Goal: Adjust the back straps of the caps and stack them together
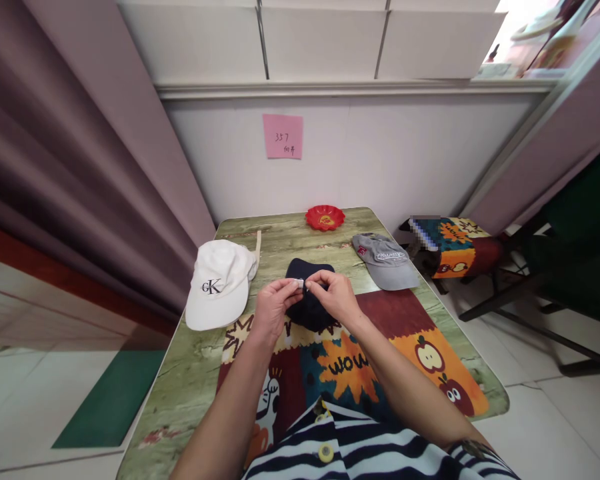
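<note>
A dark navy cap (310, 317) lies at the middle of the table, partly hidden behind my two hands. Between finger and thumb, my left hand (276, 299) pinches a small whitish piece (299, 283), too small to tell whether it is a tag or a buckle. My right hand (334, 293) is closed in a pinch right beside it, over the cap; what its fingertips hold is too small to make out. To the left sits a white cap (220, 283) with dark letters on its front. A grey cap (386, 261) with a red patch rests to the right.
The green wood-patterned table (180, 393) carries a colourful printed mat (390, 307) under my forearms. A red scalloped dish (325, 218) stands at the back edge, below a pink note (283, 137) on the wall. Right of the table are a patterned stool (460, 243) and a dark chair (565, 247).
</note>
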